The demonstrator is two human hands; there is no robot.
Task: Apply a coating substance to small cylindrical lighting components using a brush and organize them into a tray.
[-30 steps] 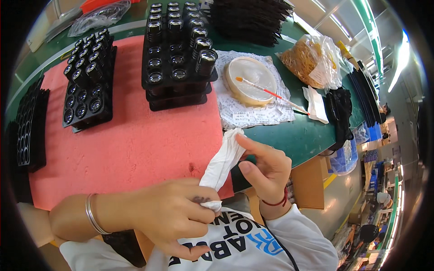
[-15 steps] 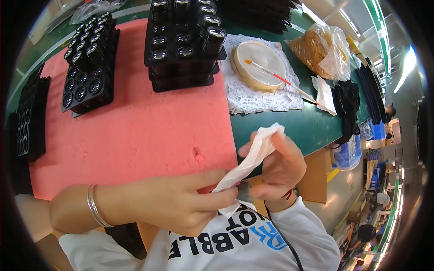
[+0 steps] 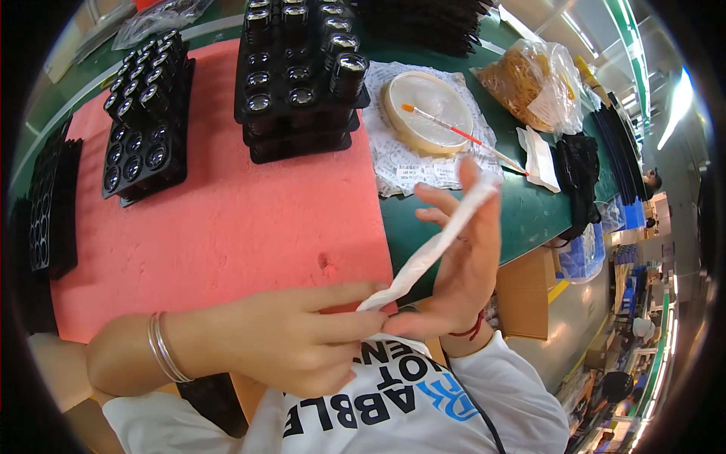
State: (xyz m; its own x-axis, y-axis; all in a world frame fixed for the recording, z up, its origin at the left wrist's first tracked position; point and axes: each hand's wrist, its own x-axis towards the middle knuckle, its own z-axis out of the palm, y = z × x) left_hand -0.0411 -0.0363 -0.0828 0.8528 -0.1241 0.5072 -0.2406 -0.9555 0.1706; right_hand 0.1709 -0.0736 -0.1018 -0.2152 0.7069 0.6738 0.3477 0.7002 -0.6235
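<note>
A twisted strip of white tissue (image 3: 423, 261) slants up from my left hand (image 3: 302, 337), whose thumb and fingers are closed on its lower end. My right hand (image 3: 465, 265) stands upright beside the strip with fingers stretched out and apart. The upper end of the tissue lies against those fingers, while the right thumb reaches toward the left fingertips. Both hands are in front of my body, at the near edge of the pink foam mat (image 3: 227, 250).
Black trays of shiny-topped cylinders (image 3: 155, 155) (image 3: 299, 113) stand on the mat. On the green table (image 3: 522, 216), a round lidded dish (image 3: 427, 91) carries a slim brush-like stick (image 3: 454, 130). Beyond are a bag of brownish bands (image 3: 529, 91), folded tissue (image 3: 538, 160) and a black bag (image 3: 581, 178).
My right hand has risen and straightened its fingers, and the tissue's upper end has swung up and right with it. My left hand keeps its grip almost in place.
</note>
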